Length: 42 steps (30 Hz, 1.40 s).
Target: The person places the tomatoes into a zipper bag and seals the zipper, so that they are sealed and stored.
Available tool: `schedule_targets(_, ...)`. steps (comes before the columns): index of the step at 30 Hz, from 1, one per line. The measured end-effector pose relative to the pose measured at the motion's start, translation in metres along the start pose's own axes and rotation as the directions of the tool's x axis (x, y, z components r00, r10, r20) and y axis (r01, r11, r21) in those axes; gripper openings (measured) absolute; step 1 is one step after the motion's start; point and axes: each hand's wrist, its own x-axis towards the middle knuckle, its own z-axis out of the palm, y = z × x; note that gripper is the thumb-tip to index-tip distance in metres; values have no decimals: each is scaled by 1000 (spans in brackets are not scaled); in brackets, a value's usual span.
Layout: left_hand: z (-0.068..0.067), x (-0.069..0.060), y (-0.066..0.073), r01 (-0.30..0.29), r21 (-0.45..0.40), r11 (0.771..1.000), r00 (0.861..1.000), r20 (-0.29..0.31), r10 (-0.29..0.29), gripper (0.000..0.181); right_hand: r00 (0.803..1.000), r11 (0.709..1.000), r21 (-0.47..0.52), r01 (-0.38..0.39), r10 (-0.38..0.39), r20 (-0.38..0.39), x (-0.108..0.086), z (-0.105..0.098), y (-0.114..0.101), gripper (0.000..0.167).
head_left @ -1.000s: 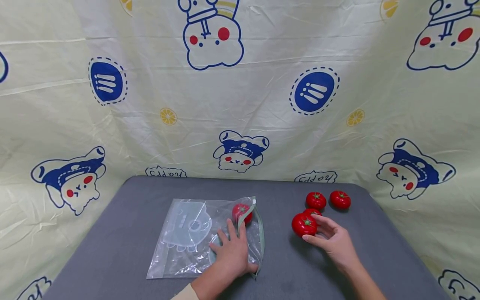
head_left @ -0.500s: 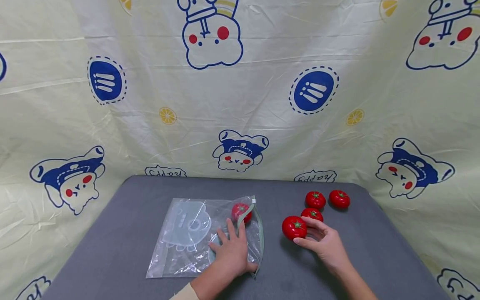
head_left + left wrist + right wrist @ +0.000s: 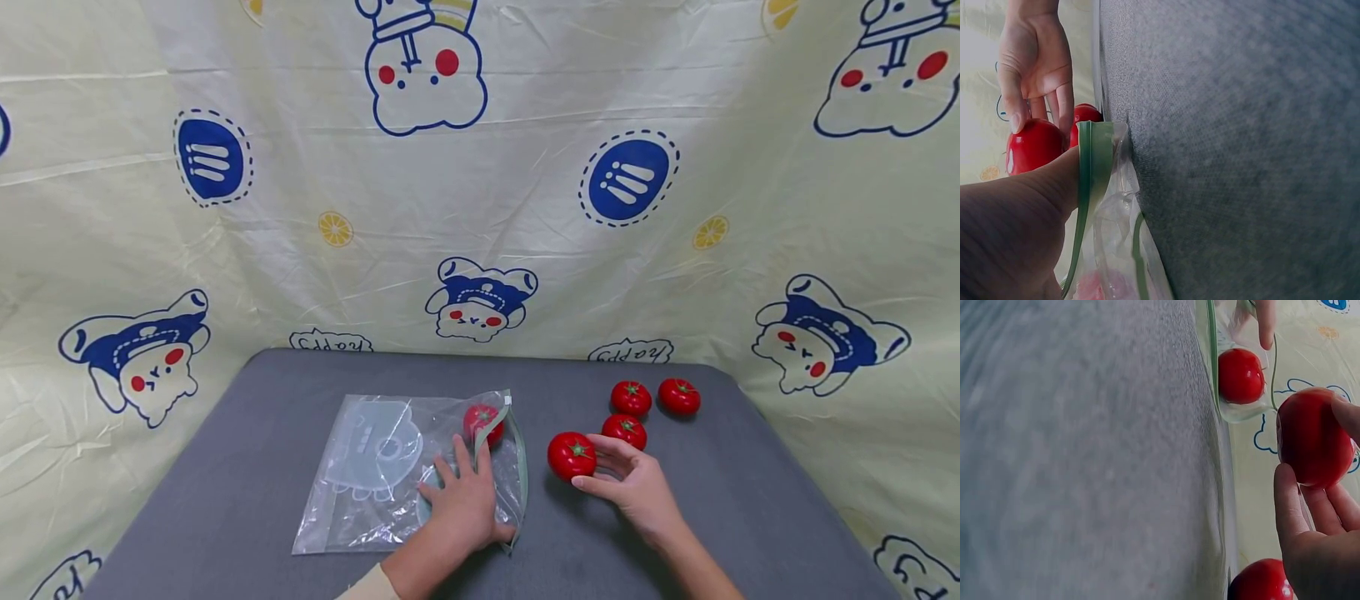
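Observation:
A clear zip bag (image 3: 337, 521) with a green zip strip lies flat, its mouth parted toward the right. One red tomato (image 3: 480, 419) shows through the plastic near the mouth's far corner. My left hand (image 3: 463, 498) rests on the bag with fingers spread, its thumb and a finger touching the mouth edge. To the right, my right hand (image 3: 633, 485) holds another tomato (image 3: 570, 457) between thumb and fingertips, above the table. In the right wrist view this held tomato (image 3: 1311, 439) is level with the bag's opening and apart from it.
Behind the right hand sit three more tomatoes: a nearer one (image 3: 626, 430), one at the back (image 3: 631, 399) and one farther right (image 3: 679, 398). All rest on a grey table (image 3: 225, 500). A printed curtain (image 3: 285, 292) hangs just past its far edge.
My right hand has carried the tomato leftward toward the bag, away from the loose ones, uncovering the nearest of them. The left hand and the bag stay in place.

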Motion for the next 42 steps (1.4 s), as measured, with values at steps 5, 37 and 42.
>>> schedule_targets(5, 0, 2, 1, 8, 3, 1000, 1000, 3, -8, 130, 1000, 1000, -16, -5, 5, 15, 3, 4, -1, 70)
schedule_targets(37, 1, 2, 3, 30, 12, 999, 1000, 4, -30, 127, 991, 1000, 0, 6, -6, 136, 22, 27, 1, 66)
schedule_targets(42, 2, 3, 2, 32, 8, 999, 999, 4, -32, 128, 990, 1000, -16, 2, 1, 141, 24, 30, 1, 64)
